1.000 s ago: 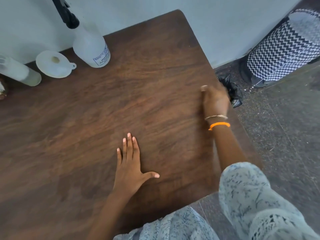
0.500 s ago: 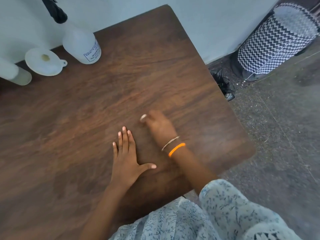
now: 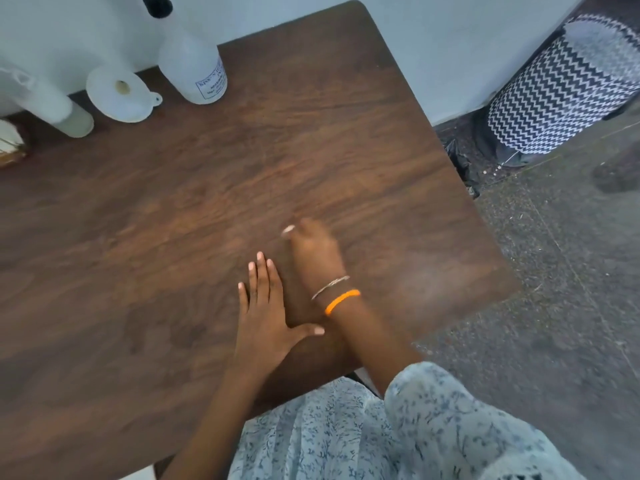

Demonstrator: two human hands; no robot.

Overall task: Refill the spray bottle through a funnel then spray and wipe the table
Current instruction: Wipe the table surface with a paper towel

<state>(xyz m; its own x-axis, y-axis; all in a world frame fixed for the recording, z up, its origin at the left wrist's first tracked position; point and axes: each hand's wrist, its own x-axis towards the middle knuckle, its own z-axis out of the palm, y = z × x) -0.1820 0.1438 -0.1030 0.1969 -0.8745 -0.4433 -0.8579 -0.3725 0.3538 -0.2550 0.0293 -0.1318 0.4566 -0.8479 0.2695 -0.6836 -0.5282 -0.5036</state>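
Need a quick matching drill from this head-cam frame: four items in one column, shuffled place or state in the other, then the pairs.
Column 1
1. spray bottle
2. funnel
3. left hand
4. zigzag bin

Column 2
A. flat on the table, fingers straight
B. on the floor, off the table's far right corner
C. upright at the far edge, by the wall
D. mouth down, left of the spray bottle

Pairs: 1-C, 2-D, 3-A, 4-B
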